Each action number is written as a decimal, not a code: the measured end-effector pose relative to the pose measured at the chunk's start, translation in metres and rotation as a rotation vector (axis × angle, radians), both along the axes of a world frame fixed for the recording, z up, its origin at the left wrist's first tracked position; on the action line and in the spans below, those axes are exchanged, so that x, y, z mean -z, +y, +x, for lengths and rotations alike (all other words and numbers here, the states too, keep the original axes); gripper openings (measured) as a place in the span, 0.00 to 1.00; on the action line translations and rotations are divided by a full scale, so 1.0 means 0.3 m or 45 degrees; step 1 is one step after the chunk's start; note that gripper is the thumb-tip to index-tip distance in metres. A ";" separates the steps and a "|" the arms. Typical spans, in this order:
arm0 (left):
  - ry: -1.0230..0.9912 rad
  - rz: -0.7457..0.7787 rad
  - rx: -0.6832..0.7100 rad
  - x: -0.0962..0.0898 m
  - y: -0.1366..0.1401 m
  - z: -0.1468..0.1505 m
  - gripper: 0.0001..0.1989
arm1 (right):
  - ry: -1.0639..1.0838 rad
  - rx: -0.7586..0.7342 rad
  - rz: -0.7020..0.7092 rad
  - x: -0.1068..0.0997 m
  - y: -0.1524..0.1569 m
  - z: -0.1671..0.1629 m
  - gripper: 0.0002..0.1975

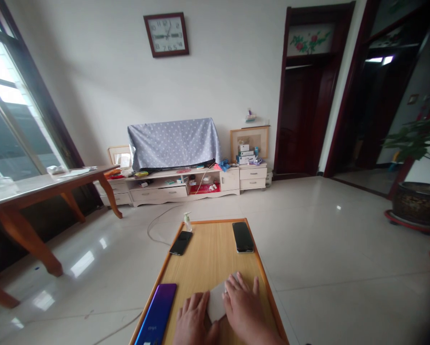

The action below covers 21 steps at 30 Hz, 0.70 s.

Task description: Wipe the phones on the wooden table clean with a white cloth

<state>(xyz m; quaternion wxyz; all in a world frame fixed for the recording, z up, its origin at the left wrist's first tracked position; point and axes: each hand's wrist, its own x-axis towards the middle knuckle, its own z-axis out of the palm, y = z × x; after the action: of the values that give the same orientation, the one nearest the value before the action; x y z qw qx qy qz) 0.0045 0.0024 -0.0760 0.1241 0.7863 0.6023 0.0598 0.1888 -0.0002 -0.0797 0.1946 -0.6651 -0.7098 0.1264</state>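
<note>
A pale folded piece of paper (216, 303) lies on the wood-grain tabletop (207, 258), between my hands. My left hand (193, 318) rests at the paper's left edge, fingers stretched out side by side and thumb near its lower corner. On the paper's right part lies my right hand (246, 306), its fingers spread and pressing down, covering that side. Left of my left hand is a blue-purple phone (157, 314), back up. Two dark-screened phones lie farther off, one black phone (180, 243) at the left edge and another phone (242, 237) at the right.
A pump bottle (187, 222) stands at the table's far left corner. Beyond the tiled floor, a low white TV cabinet (186, 189) carries something draped in a dotted cloth (175, 143). A larger wooden table (49, 187) stands left; a potted plant (421, 203) stands right. A cable (152, 225) crosses the floor.
</note>
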 end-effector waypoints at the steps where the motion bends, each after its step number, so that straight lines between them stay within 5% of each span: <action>1: -0.008 0.003 0.001 -0.001 -0.001 0.000 0.36 | 0.014 -0.046 0.000 -0.002 -0.008 -0.012 0.22; 6: -0.069 0.004 -0.002 -0.007 -0.007 -0.001 0.32 | 0.098 -0.329 -0.018 -0.014 -0.039 -0.073 0.22; 15: -0.001 -0.020 -0.002 -0.007 0.003 0.000 0.37 | 0.039 0.029 0.023 0.020 0.034 -0.005 0.23; 21: -0.036 -0.017 -0.024 -0.017 -0.003 0.006 0.32 | 0.158 -0.231 -0.010 0.022 -0.015 -0.069 0.22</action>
<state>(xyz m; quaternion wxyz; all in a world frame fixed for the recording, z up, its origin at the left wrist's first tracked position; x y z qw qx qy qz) 0.0064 0.0015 -0.0709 0.1371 0.7789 0.6081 0.0680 0.1682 -0.0047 -0.0863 0.2232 -0.5896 -0.7533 0.1872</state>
